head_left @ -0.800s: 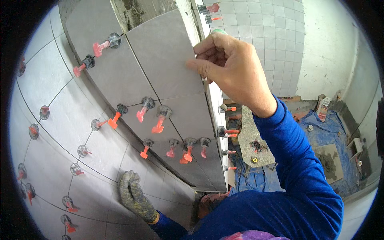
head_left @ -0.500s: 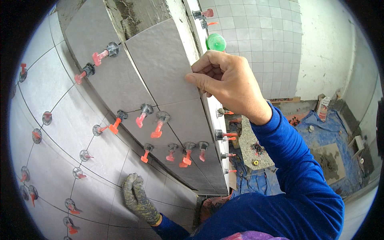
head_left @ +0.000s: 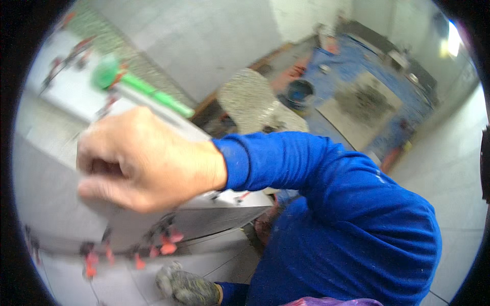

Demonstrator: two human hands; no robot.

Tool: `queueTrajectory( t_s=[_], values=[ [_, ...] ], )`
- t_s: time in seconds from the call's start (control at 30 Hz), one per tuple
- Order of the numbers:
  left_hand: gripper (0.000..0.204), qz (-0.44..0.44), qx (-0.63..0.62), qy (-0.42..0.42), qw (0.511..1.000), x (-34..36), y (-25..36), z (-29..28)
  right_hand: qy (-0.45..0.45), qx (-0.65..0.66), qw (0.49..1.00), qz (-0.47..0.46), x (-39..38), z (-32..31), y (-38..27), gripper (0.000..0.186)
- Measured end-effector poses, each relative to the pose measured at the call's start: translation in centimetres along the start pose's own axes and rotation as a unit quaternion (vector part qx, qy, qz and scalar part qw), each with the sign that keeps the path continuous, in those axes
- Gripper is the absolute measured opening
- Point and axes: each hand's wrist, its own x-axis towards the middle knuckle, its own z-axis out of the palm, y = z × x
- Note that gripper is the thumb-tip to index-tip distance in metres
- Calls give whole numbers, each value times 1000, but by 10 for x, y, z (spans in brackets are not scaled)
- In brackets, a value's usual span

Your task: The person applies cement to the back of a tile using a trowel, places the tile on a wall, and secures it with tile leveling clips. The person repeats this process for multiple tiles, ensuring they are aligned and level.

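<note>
My right hand [head_left: 145, 160] is bare and blurred, held over the grey tiled surface [head_left: 48, 168] near its pale edge strip [head_left: 66, 97]. Its fingers are curled with the thumb below them; anything between the fingertips cannot be made out. My left hand [head_left: 189, 288], in a grey-yellow knit glove, is low down by the pale tiles, its fingers too blurred to read. Red-and-black tile levelling clips [head_left: 168, 245] stick out from the tile joints between the two hands. A green rod-like thing with a round end [head_left: 153, 94] lies along the pale strip beyond my right hand.
A speckled slab [head_left: 247, 97] stands beyond my right forearm, with a dark bucket [head_left: 298, 94] beside it. Farther off, a board smeared with mortar [head_left: 360, 104] rests on a blue tarp [head_left: 329, 69]. A tiled wall [head_left: 204, 41] rises at the back.
The view has swung, showing more floor at the right. My right hand has left the upright tile's edge and appears larger, farther left. The green thing's long body now shows.
</note>
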Motion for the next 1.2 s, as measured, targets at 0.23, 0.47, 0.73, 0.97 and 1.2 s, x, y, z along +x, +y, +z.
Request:
queueTrajectory(
  t_s=[0.23,0.47,0.73,0.97,1.2],
  values=[
    [52,-121,-212,-167,955,-61,52,138,48,58,891,448,-172,-157,-29,33],
    [58,-521,-376,-402,653,-190,115,289,-72,-238,795,554,-286,-290,-36,21],
    [72,-778,-361,-452,245,-339,130,514,-65,-172,769,612,-339,-526,-50,42],
    [85,-700,-385,-498,337,-317,249,608,-98,-342,480,802,-412,-695,-114,38],
    [66,-618,-241,-703,255,-321,262,727,-153,-325,398,844,-490,-758,-132,33]
  ],
)
